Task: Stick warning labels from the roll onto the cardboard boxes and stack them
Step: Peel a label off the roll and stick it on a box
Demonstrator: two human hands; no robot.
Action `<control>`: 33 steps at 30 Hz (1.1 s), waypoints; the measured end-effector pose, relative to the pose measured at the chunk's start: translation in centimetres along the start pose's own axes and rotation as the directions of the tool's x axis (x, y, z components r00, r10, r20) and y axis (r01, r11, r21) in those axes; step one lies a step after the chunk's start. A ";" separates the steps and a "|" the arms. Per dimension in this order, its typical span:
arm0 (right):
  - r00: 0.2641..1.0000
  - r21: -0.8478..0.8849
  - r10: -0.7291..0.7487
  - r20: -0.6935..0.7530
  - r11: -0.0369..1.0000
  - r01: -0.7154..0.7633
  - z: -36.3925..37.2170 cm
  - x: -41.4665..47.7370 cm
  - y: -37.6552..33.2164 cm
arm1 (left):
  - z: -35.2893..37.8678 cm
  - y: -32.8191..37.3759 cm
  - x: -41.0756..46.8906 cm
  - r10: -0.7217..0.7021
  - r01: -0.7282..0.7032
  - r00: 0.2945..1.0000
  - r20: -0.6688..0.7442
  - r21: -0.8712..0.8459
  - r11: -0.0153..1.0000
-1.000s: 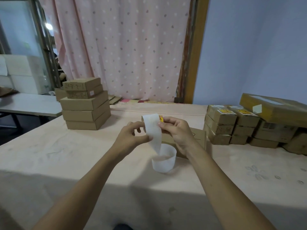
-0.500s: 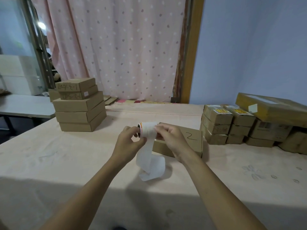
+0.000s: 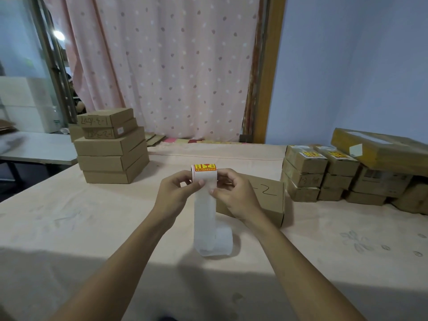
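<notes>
Yellow and red up top: one warning label (image 3: 205, 167) faces the camera on the label roll (image 3: 205, 176), which is held above the middle of the table (image 3: 69, 228). Two hands are on it. The left hand (image 3: 172, 195) pinches the roll's left edge between thumb and curled fingers, and the right hand (image 3: 236, 195) pinches the right edge the same way. One white backing strip (image 3: 205, 218) hangs straight down from the roll and curls into a single loop on the table.

Just behind the right hand lies one flat cardboard box (image 3: 268, 200) with a handwritten 2 on its lid. Over on the left is one stack (image 3: 111, 156) of five boxes: three wide ones below, two smaller ones on top with writing on their fronts. On the right sits a cluster of boxes (image 3: 305, 177). Its two nearest columns are three high, and two yellow labels (image 3: 311, 154) show on the top boxes; the boxes further right I cannot count. One long parcel (image 3: 382, 151) leans across that cluster. Behind it all hangs one pink spotted curtain (image 3: 173, 77).
</notes>
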State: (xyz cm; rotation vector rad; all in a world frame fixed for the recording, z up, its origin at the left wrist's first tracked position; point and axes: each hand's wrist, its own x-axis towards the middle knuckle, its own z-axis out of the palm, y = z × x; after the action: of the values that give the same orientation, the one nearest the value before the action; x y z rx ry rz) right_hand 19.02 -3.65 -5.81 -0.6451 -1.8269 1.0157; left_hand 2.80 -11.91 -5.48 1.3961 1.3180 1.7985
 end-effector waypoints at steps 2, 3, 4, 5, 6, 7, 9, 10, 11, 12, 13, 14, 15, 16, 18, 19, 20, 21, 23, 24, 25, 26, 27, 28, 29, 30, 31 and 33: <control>0.997 -0.068 -0.027 -0.067 0.997 0.023 0.1 0.0 0.0 | -0.2 -0.7 0.1 0.076 -0.067 0.996 -0.048 0.176 0.982; 0.992 -0.101 -0.063 -0.109 0.993 0.052 0.1 -0.1 -0.2 | -0.3 -1.0 0.1 0.129 -0.105 0.989 -0.069 0.280 0.954; 0.985 -0.139 -0.114 -0.132 0.986 0.095 0.1 -0.1 -0.4 | -0.3 -1.3 0.1 0.188 -0.150 0.979 -0.073 0.359 0.921; 0.977 -0.196 -0.174 -0.126 0.969 0.148 0.1 0.0 -0.6 | -0.3 -1.6 0.0 0.246 -0.199 0.967 -0.064 0.410 0.890; 0.967 -0.274 -0.235 -0.095 0.940 0.201 0.1 0.1 -0.8 | -0.4 -1.8 0.0 0.294 -0.244 0.954 -0.049 0.442 0.863; 0.956 -0.357 -0.291 -0.050 0.899 0.255 0.3 0.2 -0.9 | -0.4 -2.0 0.0 0.336 -0.283 0.941 -0.032 0.468 0.837; 0.923 -0.464 -0.385 0.019 0.814 0.349 0.7 0.4 -0.9 | -0.6 -2.3 0.0 0.400 -0.342 0.916 -0.010 0.503 0.794; 0.906 -0.491 -0.423 0.028 0.783 0.382 0.9 0.5 -0.8 | -0.6 -2.3 0.0 0.425 -0.362 0.905 -0.004 0.518 0.775; 0.890 -0.516 -0.456 0.025 0.756 0.402 1.0 0.5 -0.6 | -0.7 -2.4 0.1 0.442 -0.374 0.897 -0.002 0.529 0.762; 0.874 -0.544 -0.486 0.017 0.729 0.416 1.1 0.6 -0.5 | -0.7 -2.4 0.1 0.455 -0.383 0.891 0.000 0.539 0.750; 0.856 -0.574 -0.516 0.011 0.698 0.428 1.2 0.6 -0.4 | -0.9 -2.4 0.0 0.468 -0.391 0.884 0.002 0.551 0.737; 0.838 -0.603 -0.545 0.010 0.666 0.440 1.3 0.6 -0.3 | -0.9 -2.4 0.0 0.480 -0.399 0.877 0.006 0.566 0.721; 0.822 -0.624 -0.570 0.012 0.638 0.452 1.3 0.6 -0.3 | -0.9 -2.4 0.0 0.491 -0.405 0.871 0.011 0.582 0.705; 0.807 -0.633 -0.591 0.014 0.619 0.465 1.5 0.6 -0.3 | -1.0 -2.4 -0.1 0.500 -0.408 0.866 0.013 0.598 0.690; 0.794 -0.623 -0.608 0.009 0.617 0.480 1.6 0.7 -0.3 | -1.1 -2.3 -0.2 0.521 -0.415 0.854 0.014 0.623 0.663; 0.799 -0.607 -0.602 0.005 0.633 0.481 1.8 0.7 -0.3 | -1.2 -2.3 -0.3 0.532 -0.420 0.847 0.014 0.633 0.651; 0.808 -0.586 -0.589 0.003 0.654 0.479 1.8 0.7 -0.3 | -1.3 -2.2 -0.3 0.543 -0.426 0.839 0.017 0.641 0.638; 0.819 -0.566 -0.574 0.005 0.673 0.475 1.9 0.7 -0.2 | -1.4 -2.2 -0.3 0.552 -0.431 0.833 0.020 0.649 0.627; 0.835 -0.529 -0.551 0.007 0.706 0.470 1.9 0.7 -0.1 | -1.7 -2.4 -0.3 0.566 -0.441 0.824 0.030 0.661 0.608; 0.839 -0.510 -0.543 0.001 0.722 0.468 1.9 0.7 -0.1 | -1.9 -2.5 -0.3 0.572 -0.445 0.820 0.035 0.667 0.597; 0.843 -0.488 -0.538 -0.009 0.738 0.465 2.0 0.7 -0.1 | -2.1 -2.6 -0.3 0.582 -0.452 0.812 0.043 0.676 0.582; 0.846 -0.471 -0.533 -0.021 0.752 0.462 2.0 0.8 -0.2 | -2.2 -2.7 -0.3 0.596 -0.462 0.801 0.054 0.690 0.558; 0.849 -0.463 -0.528 -0.029 0.760 0.456 2.1 0.8 -0.2 | -2.4 -2.8 -0.3 0.612 -0.470 0.788 0.066 0.708 0.528; 0.852 -0.465 -0.522 -0.031 0.763 0.450 2.1 0.9 -0.2 | -2.7 -3.0 -0.2 0.626 -0.474 0.776 0.080 0.728 0.495; 0.857 -0.470 -0.515 -0.032 0.764 0.441 2.2 0.9 -0.3 | -3.0 -3.1 -0.2 0.635 -0.474 0.767 0.094 0.749 0.463; 0.862 -0.470 -0.505 -0.041 0.771 0.430 2.2 0.9 -0.3 | -3.3 -3.3 -0.2 0.640 -0.471 0.761 0.105 0.767 0.435; 0.870 -0.461 -0.490 -0.059 0.786 0.411 2.2 1.0 -0.3 | -3.6 -3.4 -0.1 0.642 -0.466 0.759 0.114 0.783 0.412; 0.891 -0.421 -0.440 -0.115 0.834 0.357 2.0 1.1 -0.5 | -4.5 -3.7 0.2 0.638 -0.455 0.760 0.127 0.805 0.382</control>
State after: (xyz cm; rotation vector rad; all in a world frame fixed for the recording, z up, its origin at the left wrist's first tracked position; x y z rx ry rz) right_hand 16.72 -3.80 -5.36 -0.5403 -1.8837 0.2890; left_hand -2.01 -11.99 -8.70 2.4512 2.1473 1.8129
